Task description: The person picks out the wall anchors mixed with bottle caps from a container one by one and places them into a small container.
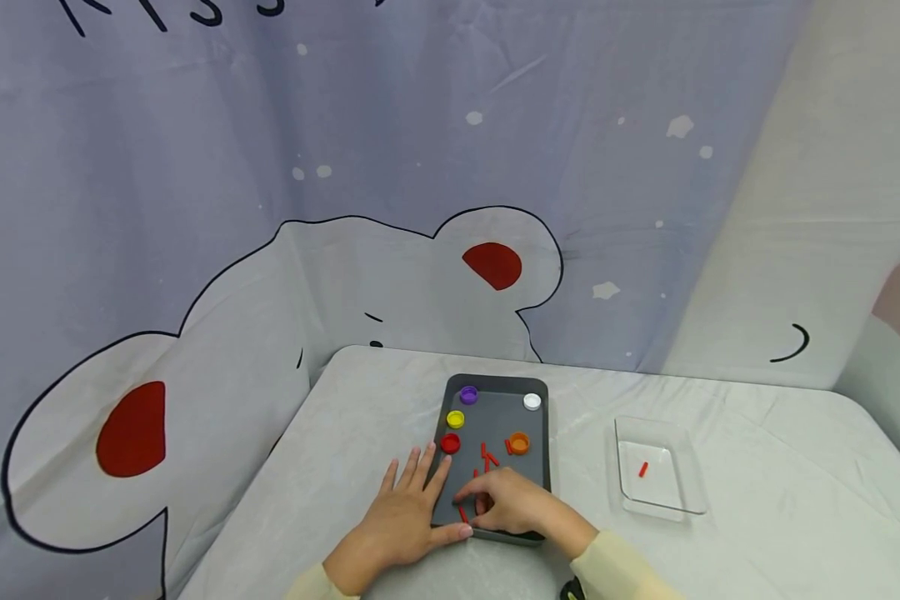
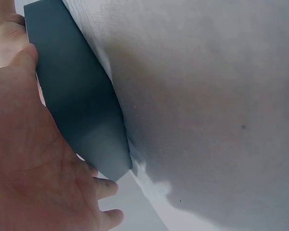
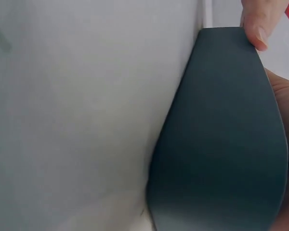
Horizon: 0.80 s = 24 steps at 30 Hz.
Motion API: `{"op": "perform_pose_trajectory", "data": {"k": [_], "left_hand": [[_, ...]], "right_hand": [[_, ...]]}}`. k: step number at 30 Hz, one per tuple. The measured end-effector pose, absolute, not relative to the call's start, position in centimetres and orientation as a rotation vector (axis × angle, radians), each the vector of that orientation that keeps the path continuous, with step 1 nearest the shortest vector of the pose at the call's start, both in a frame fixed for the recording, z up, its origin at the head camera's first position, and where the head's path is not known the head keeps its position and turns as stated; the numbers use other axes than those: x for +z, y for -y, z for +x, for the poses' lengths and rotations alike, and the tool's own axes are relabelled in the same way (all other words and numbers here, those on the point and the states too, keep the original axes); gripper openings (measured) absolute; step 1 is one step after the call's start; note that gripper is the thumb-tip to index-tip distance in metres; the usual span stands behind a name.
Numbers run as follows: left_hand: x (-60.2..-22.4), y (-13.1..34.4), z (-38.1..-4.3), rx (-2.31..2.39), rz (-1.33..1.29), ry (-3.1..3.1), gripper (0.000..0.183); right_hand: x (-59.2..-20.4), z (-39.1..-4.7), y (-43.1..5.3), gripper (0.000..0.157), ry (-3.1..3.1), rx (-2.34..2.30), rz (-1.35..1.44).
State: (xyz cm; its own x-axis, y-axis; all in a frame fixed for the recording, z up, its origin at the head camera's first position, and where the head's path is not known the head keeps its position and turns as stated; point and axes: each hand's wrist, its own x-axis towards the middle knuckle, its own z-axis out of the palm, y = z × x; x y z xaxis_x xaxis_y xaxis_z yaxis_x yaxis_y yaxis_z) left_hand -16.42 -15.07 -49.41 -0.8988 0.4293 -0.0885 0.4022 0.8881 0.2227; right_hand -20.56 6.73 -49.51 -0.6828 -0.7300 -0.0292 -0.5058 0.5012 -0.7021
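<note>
A dark grey tray (image 1: 495,417) lies on the table, with several small red sticks (image 1: 492,459) scattered over its near half. My left hand (image 1: 401,517) rests along the tray's left edge, fingers spread and thumb across its near corner. In the left wrist view the palm lies beside the tray's outer wall (image 2: 77,86). Over the near part of the tray my right hand (image 1: 513,504) bends its index finger and thumb about one red stick (image 1: 462,514); whether they pinch it cannot be seen. The right wrist view shows mostly the tray's side (image 3: 216,130).
Purple (image 1: 468,395), yellow (image 1: 456,419), red (image 1: 450,443), white (image 1: 532,402) and orange (image 1: 519,443) round caps sit in the tray. To the right stands a clear rectangular container (image 1: 686,475) with one red stick inside. A printed curtain (image 1: 420,167) hangs behind the table.
</note>
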Motion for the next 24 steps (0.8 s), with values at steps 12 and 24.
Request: {"op": "perform_pose_trajectory", "data": {"k": [12,24], "left_hand": [[-49.43,15.07,-16.36,0.293,0.66,-2.929,0.102],[-49.59,15.1,-16.54,0.263,0.638,-2.924,0.104]], "right_hand": [[-49.74,-20.49,-6.17,0.032,-2.543,-0.839,-1.088],[-50.2,-20.45,-5.89,0.023,-2.582,-0.868,-1.031]]}}
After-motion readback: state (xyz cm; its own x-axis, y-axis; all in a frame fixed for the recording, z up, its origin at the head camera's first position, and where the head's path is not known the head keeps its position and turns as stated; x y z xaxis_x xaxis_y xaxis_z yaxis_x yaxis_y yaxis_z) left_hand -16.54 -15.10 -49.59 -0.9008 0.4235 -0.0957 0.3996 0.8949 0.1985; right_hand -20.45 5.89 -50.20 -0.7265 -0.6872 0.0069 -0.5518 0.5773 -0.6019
